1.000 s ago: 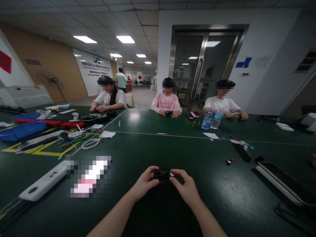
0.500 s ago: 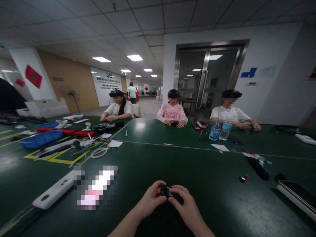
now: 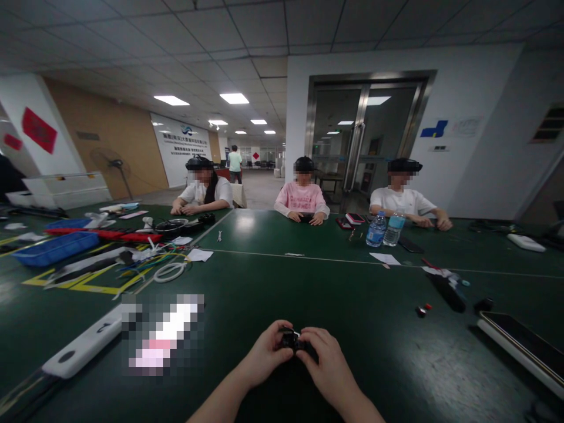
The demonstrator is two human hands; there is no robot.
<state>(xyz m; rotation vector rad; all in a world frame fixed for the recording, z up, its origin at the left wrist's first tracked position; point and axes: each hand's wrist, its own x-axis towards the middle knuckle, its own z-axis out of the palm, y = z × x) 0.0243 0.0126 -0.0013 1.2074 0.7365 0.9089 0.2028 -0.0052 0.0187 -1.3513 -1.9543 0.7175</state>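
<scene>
A small black blocky part (image 3: pixel 289 339) with a shiny light edge is held low in the middle of the view, just above the dark green table (image 3: pixel 247 299). My left hand (image 3: pixel 265 356) pinches its left side between thumb and fingers. From the right, my right hand (image 3: pixel 326 359) closes its thumb and fingertips on the same part. Fingers cover much of it, so its exact kind does not show.
Left of my hands lie a white power strip (image 3: pixel 83 346) and a blurred-out bright rectangle (image 3: pixel 165 335). A phone (image 3: pixel 529 346) and small red-and-black pieces (image 3: pixel 422 310) lie right. Water bottles (image 3: pixel 376 229) stand farther back. Three people sit opposite.
The whole view has shifted slightly, so the table and people appear farther left. My right fingertips sit a little closer to my left ones, and the black part looks slightly turned.
</scene>
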